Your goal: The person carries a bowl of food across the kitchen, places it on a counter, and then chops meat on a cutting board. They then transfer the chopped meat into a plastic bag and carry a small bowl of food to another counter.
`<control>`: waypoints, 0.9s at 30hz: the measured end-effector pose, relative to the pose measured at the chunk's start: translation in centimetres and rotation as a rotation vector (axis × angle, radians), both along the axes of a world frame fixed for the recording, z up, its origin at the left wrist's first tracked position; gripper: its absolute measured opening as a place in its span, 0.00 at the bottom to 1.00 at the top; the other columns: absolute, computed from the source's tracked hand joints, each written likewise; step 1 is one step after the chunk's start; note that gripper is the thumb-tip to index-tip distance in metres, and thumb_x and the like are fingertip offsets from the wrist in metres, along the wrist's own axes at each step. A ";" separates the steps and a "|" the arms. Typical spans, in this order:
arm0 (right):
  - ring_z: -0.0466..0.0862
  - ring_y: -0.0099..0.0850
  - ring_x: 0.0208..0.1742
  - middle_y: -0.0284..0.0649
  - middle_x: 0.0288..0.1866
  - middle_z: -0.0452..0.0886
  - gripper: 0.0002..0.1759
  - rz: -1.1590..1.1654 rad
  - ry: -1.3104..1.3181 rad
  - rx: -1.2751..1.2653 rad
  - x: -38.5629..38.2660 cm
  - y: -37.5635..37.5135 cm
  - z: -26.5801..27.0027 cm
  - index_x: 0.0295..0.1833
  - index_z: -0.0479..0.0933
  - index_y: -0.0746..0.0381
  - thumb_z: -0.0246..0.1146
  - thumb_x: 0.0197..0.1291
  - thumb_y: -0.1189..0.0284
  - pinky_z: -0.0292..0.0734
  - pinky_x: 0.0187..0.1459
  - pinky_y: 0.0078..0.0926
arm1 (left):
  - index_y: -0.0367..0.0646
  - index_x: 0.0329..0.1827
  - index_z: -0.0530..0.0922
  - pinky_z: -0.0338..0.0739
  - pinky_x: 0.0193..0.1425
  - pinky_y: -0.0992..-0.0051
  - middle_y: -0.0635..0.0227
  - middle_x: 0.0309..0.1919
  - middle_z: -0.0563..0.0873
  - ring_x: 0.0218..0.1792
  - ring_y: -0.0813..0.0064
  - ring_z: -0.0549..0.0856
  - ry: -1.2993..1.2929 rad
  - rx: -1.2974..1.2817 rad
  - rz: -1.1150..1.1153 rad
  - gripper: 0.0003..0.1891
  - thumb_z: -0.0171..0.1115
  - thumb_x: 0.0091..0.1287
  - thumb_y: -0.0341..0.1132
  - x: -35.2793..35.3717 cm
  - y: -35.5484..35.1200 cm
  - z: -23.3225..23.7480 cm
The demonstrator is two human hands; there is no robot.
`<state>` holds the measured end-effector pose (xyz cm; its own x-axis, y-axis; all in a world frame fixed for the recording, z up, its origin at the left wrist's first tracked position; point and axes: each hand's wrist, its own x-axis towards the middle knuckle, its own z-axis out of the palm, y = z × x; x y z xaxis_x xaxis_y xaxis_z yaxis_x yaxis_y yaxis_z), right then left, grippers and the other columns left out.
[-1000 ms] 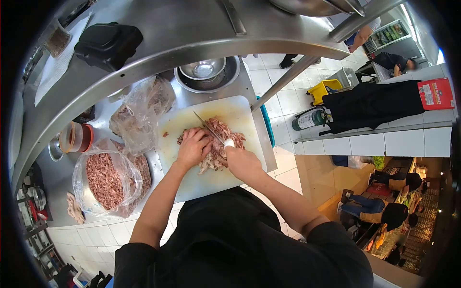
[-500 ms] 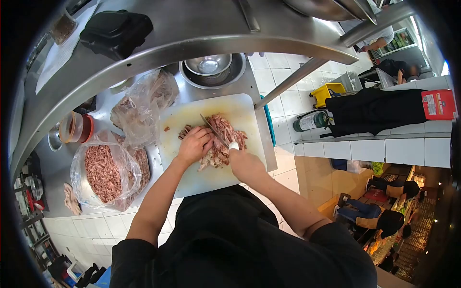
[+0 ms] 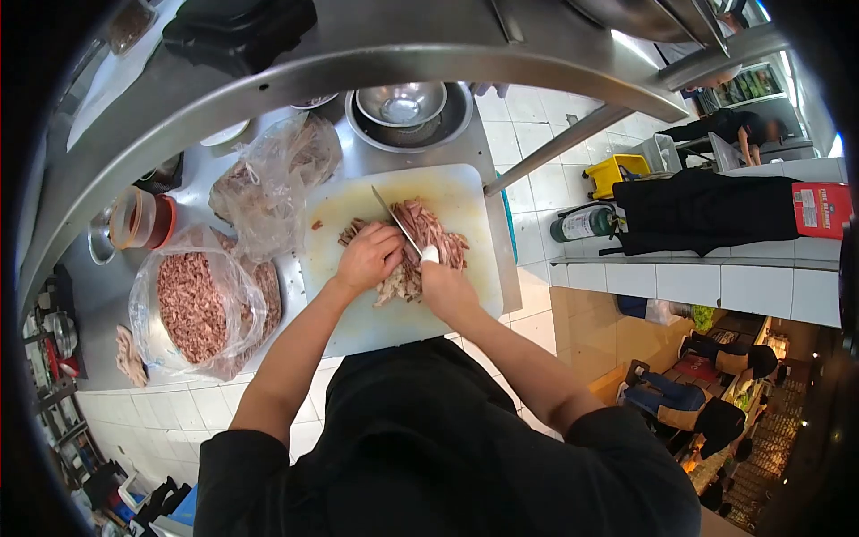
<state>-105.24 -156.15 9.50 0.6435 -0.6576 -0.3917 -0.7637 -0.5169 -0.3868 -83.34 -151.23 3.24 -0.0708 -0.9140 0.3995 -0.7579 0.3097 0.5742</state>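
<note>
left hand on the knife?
No: the right hand grips the knife, while the left hand holds down the meat.

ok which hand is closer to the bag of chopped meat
Left. The left hand sits on the sliced meat toward the bag of chopped meat; the right hand, holding the knife, is farther off.

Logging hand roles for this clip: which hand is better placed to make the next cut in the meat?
Right, likely. The right hand grips the knife, blade over the sliced meat on the cutting board; the left hand steadies the pile.
</note>
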 end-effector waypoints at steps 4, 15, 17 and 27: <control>0.91 0.63 0.43 0.63 0.38 0.89 0.08 0.023 -0.163 -0.045 0.8 -2.8 1.6 0.48 0.78 0.69 0.58 0.73 0.75 0.85 0.45 0.63 | 0.38 0.46 0.88 0.84 0.64 0.61 0.59 0.51 0.90 0.54 0.56 0.87 0.042 -0.068 0.017 0.09 0.73 0.63 0.28 -0.1 -0.3 0.7; 0.92 0.61 0.51 0.64 0.47 0.90 0.10 -0.019 -0.072 0.002 2.6 -1.8 0.6 0.53 0.77 0.70 0.57 0.72 0.77 0.86 0.52 0.60 | 0.37 0.46 0.87 0.82 0.65 0.58 0.59 0.51 0.89 0.54 0.53 0.86 0.053 -0.010 0.006 0.09 0.72 0.65 0.28 -0.1 -0.2 0.8; 0.92 0.61 0.51 0.64 0.48 0.90 0.11 -0.013 -0.082 -0.023 2.5 -2.8 2.4 0.54 0.77 0.70 0.57 0.72 0.77 0.86 0.52 0.59 | 0.38 0.46 0.88 0.82 0.65 0.58 0.60 0.51 0.90 0.54 0.54 0.86 0.007 -0.048 0.009 0.08 0.72 0.65 0.28 0.3 -0.7 1.5; 0.91 0.62 0.48 0.64 0.43 0.90 0.11 -0.071 -0.045 0.052 1.7 0.6 -0.1 0.51 0.78 0.71 0.56 0.76 0.73 0.85 0.50 0.61 | 0.40 0.46 0.89 0.84 0.62 0.60 0.63 0.49 0.91 0.52 0.57 0.87 -0.012 -0.034 0.042 0.08 0.72 0.65 0.28 0.4 -0.2 -0.3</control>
<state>-103.56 -155.54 9.38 0.6135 -0.6816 -0.3988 -0.7792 -0.4401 -0.4464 -82.96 -151.39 2.96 -0.0378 -0.9022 0.4296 -0.7774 0.2967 0.5547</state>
